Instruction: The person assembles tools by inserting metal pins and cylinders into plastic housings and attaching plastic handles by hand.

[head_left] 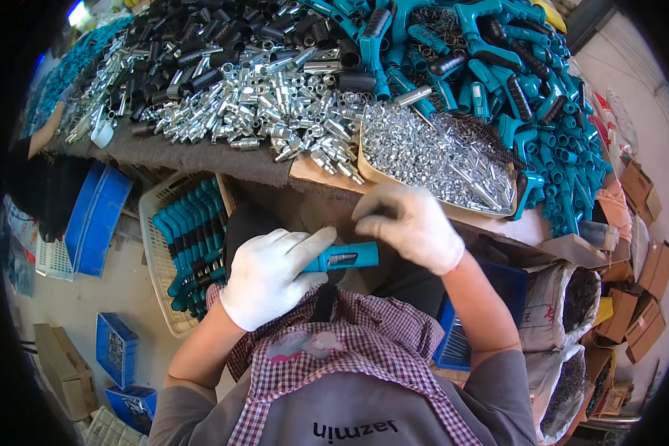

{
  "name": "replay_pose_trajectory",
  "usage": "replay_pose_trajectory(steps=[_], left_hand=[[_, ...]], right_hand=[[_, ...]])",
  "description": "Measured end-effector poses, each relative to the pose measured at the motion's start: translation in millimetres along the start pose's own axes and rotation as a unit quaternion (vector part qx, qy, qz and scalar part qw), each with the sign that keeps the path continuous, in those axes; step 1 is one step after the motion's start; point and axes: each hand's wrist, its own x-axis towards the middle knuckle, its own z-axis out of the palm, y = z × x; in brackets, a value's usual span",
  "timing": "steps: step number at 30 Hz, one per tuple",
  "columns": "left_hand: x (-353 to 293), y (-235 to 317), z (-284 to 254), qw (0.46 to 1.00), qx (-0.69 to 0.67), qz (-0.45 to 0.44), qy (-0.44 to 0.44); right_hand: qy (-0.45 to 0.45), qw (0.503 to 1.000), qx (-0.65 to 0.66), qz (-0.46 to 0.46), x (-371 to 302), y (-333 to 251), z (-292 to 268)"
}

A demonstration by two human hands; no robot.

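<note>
The left hand (pixel 269 276), in a white glove, has its grip closed around a teal handle (pixel 342 257), thumb laid along the top, holding it level just above the lap in front of the worktop (pixel 201 160). The right hand (pixel 409 223), also gloved, hovers at the handle's far end with fingers curled; whether they pinch a small part I cannot tell. To do this step well, it seems best to keep the handle steady and square, so anything fitted at the open end goes in straight. One handle is in hand. The basket (pixel 152 245) at the left holds roughly a dozen finished teal pieces; the silver fittings (pixel 275 104), the tray of small metal parts (pixel 438 160) and the piled teal handles (pixel 543 111) are too many to count.
</note>
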Motion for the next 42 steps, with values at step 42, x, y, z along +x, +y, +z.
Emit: replay_pose_trajectory(steps=[42], left_hand=[[-8.0,15.1,21.3,0.994,-0.096,-0.053,-0.028]], right_hand=[[0.236,0.892,-0.386,0.027,26.8,66.0,-54.8]])
